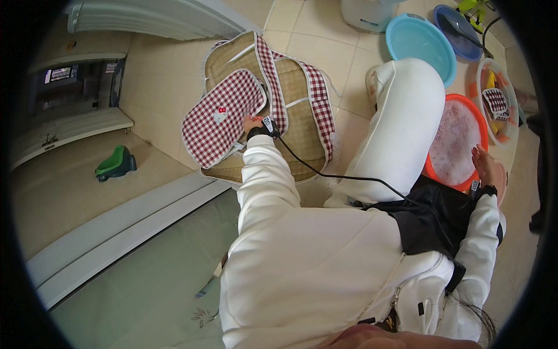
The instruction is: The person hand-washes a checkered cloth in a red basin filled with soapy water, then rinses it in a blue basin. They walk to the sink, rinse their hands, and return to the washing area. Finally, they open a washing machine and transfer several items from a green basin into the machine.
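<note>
My left hand [253, 124] rests against the edge of a red-and-white checked fabric pad [209, 133] with a cat-face patch. My wrist strap partly covers that hand, so its grip cannot be made out. Under the pad, tan quilted seat covers [301, 118] with checked borders and white straps are spread on the floor. On the other side, my right hand [484, 165] is held over the near rim of a red-orange basin [484, 126]. Its fingers are extended, with nothing in them. Foamy soapy water [455, 139] fills the basin.
A light-blue basin [420, 43], a darker blue basin [468, 32] and a translucent tub [481, 87] holding a checked cloth piece [496, 103] stand ahead on the right. A white bucket [368, 15] is behind them. At left are a green toy-like item [115, 163] and a sliding-door track [130, 244].
</note>
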`<state>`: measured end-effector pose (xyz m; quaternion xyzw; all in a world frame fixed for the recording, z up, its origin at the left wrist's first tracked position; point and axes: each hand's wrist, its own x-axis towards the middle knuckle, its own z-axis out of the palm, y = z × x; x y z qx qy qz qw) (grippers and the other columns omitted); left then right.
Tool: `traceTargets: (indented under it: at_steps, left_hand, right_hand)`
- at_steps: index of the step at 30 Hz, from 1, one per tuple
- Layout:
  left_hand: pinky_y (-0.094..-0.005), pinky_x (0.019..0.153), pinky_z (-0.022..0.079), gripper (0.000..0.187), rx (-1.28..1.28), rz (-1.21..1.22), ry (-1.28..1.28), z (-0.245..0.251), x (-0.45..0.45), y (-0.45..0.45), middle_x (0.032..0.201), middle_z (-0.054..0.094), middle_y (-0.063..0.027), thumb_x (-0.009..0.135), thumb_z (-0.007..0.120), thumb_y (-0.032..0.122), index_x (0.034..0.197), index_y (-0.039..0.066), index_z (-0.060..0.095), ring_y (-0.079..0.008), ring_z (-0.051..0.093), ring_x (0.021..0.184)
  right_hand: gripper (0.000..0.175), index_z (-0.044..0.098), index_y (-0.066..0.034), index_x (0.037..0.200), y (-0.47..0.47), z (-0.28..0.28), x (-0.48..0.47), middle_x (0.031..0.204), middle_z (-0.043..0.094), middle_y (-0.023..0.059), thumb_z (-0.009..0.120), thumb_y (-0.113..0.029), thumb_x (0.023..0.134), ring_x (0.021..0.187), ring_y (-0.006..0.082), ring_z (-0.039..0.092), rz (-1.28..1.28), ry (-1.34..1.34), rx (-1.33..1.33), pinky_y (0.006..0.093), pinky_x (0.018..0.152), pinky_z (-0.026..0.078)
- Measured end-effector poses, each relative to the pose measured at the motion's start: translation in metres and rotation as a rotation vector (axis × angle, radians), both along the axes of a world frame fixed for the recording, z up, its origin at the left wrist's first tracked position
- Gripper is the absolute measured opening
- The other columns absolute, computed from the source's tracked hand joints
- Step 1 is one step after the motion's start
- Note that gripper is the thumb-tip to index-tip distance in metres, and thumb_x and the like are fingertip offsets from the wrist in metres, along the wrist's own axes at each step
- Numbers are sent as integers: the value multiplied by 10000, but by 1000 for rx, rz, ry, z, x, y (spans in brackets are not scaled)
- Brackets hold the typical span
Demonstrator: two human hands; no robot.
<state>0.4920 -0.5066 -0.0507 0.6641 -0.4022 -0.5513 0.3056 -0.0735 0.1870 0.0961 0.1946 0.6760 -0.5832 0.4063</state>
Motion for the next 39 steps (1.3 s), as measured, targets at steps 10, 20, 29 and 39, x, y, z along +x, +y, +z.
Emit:
traceTargets:
  at_steps: [10, 20, 29, 39]
  left_hand:
    - [-416, 721, 444, 74, -143, 441, 1134, 239, -81, -22, 670, 483, -81, 656, 508, 47, 683, 57, 439, -242, 512, 679]
    - [-463, 934, 418, 386, -47, -418, 1479, 427, -220, 84, 893, 597, -165, 619, 481, 13, 989, -63, 560, -276, 533, 776]
    - [-281, 769, 419, 100, -39, -1292, 1272, 481, -374, 272, 778, 595, -56, 792, 535, 22, 728, 0, 608, -158, 538, 767]
    - [-290, 842, 446, 250, 359, -1831, 579, 409, -411, 468, 994, 633, -60, 801, 647, 106, 1004, -39, 638, -163, 569, 935]
  right_hand:
    - [429, 528, -62, 1269, -35, 8, -15, 1165, 592, 62, 589, -278, 904, 1074, 162, 561, 53, 108, -55, 300, 916, 425]
    - [493, 451, -110, 1351, -162, 140, 33, 1276, 562, 77, 564, -340, 930, 1150, 172, 531, 221, 300, -311, 320, 907, 426]
    - [751, 358, -5, 1384, -173, 251, 50, 1311, 518, 179, 504, -554, 894, 1165, 299, 550, 57, 182, -1393, 446, 958, 486]
    - [341, 553, 10, 1206, 54, 205, 45, 1151, 620, 199, 472, -21, 877, 992, 283, 644, -528, 401, -1058, 409, 906, 531]
